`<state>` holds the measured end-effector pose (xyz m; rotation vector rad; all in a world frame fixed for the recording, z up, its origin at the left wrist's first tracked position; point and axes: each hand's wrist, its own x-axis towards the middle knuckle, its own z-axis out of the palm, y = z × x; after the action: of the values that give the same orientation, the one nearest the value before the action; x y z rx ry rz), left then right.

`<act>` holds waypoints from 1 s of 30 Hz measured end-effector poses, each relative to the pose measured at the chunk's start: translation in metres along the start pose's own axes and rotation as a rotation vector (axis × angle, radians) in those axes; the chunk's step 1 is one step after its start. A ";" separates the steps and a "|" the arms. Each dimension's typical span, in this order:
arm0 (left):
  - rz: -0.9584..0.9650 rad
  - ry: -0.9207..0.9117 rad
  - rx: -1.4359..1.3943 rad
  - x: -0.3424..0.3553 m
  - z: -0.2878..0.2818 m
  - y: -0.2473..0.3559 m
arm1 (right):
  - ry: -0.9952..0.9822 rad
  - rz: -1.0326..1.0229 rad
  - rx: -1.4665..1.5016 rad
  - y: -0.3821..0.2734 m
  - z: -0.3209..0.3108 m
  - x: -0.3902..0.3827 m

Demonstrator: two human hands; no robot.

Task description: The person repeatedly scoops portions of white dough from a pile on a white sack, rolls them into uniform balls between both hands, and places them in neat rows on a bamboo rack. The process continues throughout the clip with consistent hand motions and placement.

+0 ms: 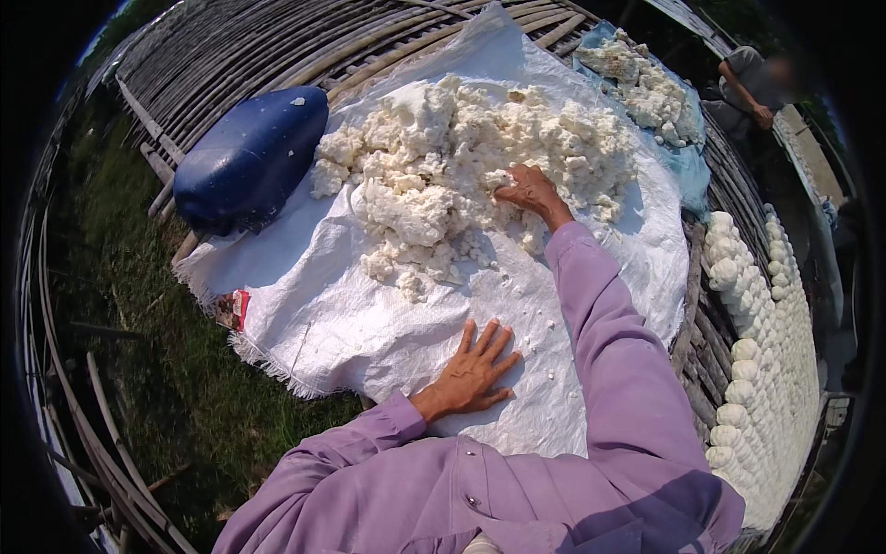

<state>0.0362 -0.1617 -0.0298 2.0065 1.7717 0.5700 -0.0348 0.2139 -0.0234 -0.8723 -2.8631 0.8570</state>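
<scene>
A heap of white, crumbly, lumpy material [415, 180] is spread over a white woven sack sheet [351, 305]. My right hand [535, 192] reaches into the heap's right part, its fingers curled on a clump of the material. The fingertips are partly hidden there. My left hand [471, 374] lies flat on the sheet's near part with fingers spread, holding nothing. Small loose crumbs are scattered between the two hands.
A dark blue plastic container [254, 157] lies on its side at the left. More white lumps sit on a light blue sheet [692, 171] at the far right. Rows of round white pieces [757, 397] line the right. Bamboo slats [249, 51] run underneath; another person [743, 88] is beyond.
</scene>
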 end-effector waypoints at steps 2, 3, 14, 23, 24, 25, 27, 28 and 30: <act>0.004 0.010 0.001 0.000 0.002 -0.001 | 0.135 -0.033 -0.014 0.004 0.005 -0.041; 0.002 0.010 0.009 0.000 0.003 -0.002 | 0.173 -0.010 -0.102 0.005 0.006 -0.067; 0.002 0.042 -0.010 0.002 0.005 0.000 | 0.082 0.184 -0.281 -0.037 0.001 -0.064; -0.072 0.136 -0.992 0.026 -0.049 -0.011 | 0.452 -0.023 0.035 0.021 0.012 -0.070; -0.133 0.221 -1.318 0.045 -0.064 -0.017 | 0.472 -0.021 0.389 0.022 -0.002 -0.066; -0.143 0.341 -1.409 0.064 -0.081 -0.028 | 0.479 0.063 0.741 0.017 -0.010 -0.064; -0.342 0.430 -1.605 0.112 -0.104 -0.050 | 0.590 0.094 0.756 -0.005 -0.026 -0.070; -0.390 0.443 -1.819 0.134 -0.109 -0.063 | 0.759 0.024 0.610 -0.027 -0.016 -0.081; -0.459 0.654 -2.082 0.171 -0.107 -0.077 | 0.747 -0.088 0.436 -0.071 -0.012 -0.112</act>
<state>-0.0665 0.0197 0.0240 -0.0547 0.6918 1.8219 0.0261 0.1119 0.0374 -0.7823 -1.9652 0.8582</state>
